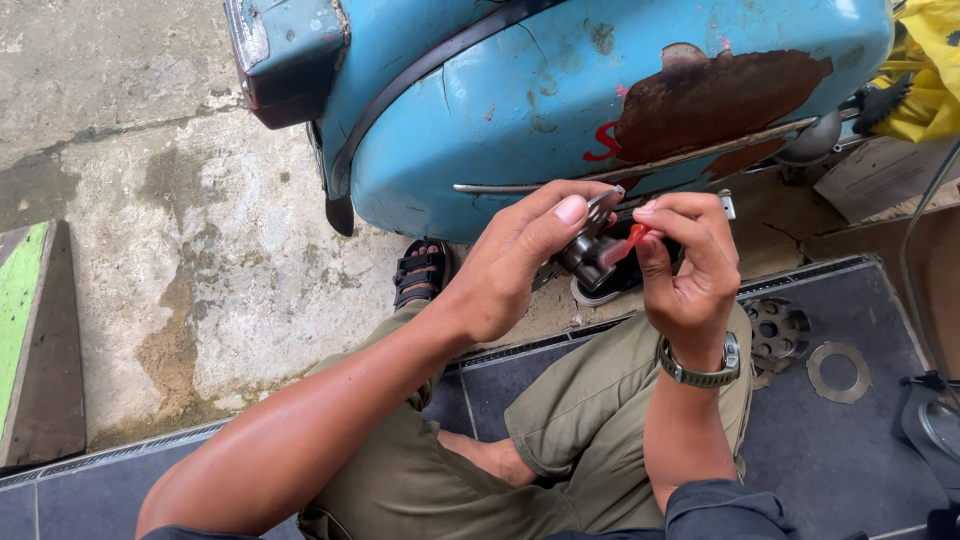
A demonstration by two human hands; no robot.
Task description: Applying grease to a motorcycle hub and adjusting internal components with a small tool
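Both hands meet above the knees: the left hand (520,255) curls around a dark metal part (590,250), thumb pressed on its shiny disc, while the right hand (690,265) pinches a small red piece (632,238) against it. Beyond the hands stands a rusted blue scooter panel (560,100); its red marking is partly hidden. Right of them, perforated metal discs (780,328) lie on the dark mat (840,450).

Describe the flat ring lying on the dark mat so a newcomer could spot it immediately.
Start at the rusty blue scooter body, then drop to the dark mat at lower right. Beside the person's right knee lie two metal discs: the flat metal ring is the outer one, plain with one large centre hole, unlike the perforated disc nearer the knee.
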